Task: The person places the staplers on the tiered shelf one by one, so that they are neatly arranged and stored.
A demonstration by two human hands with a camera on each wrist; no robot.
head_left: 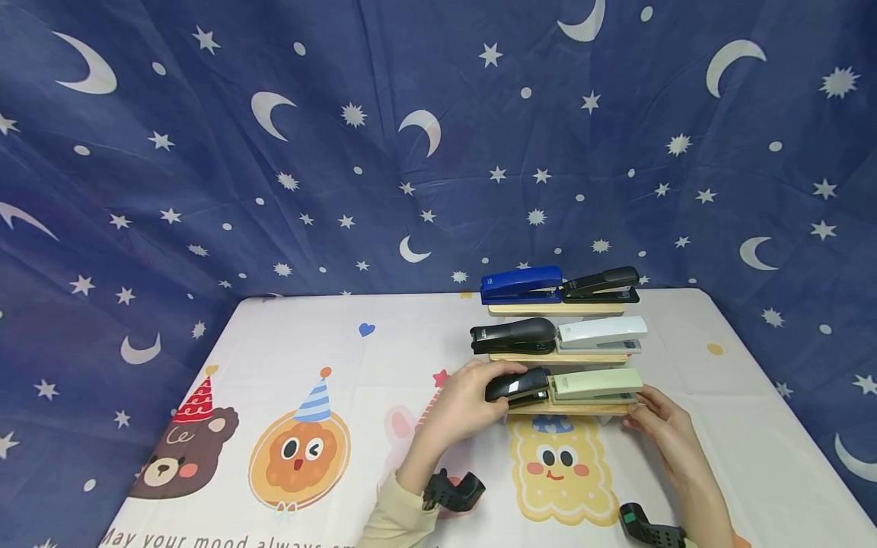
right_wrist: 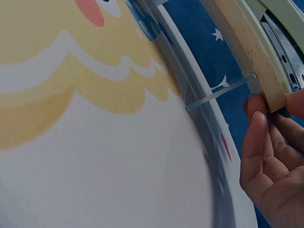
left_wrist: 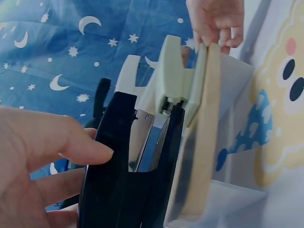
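My left hand (head_left: 471, 397) grips a black stapler (head_left: 515, 388) on the left half of the front wooden board (head_left: 572, 409). In the left wrist view, its thumb lies across the stapler's dark top arm. Beside that stapler, a light green stapler (head_left: 596, 383) sits on the same board, end to end with it. My right hand (head_left: 666, 422) pinches the board's right end, close by the green stapler's base. The right wrist view shows fingers on both sides of the wood (right_wrist: 266, 80); part of the hand is cut off there.
Behind stand two more wooden boards. One bears a black stapler (head_left: 514, 335) and a white stapler (head_left: 603, 333); the rearmost bears a blue stapler (head_left: 522, 285) and another black stapler (head_left: 603, 285). Clear plastic supports (right_wrist: 221, 91) hold the front board up. A cartoon-print cloth (head_left: 308, 320) covers the table.
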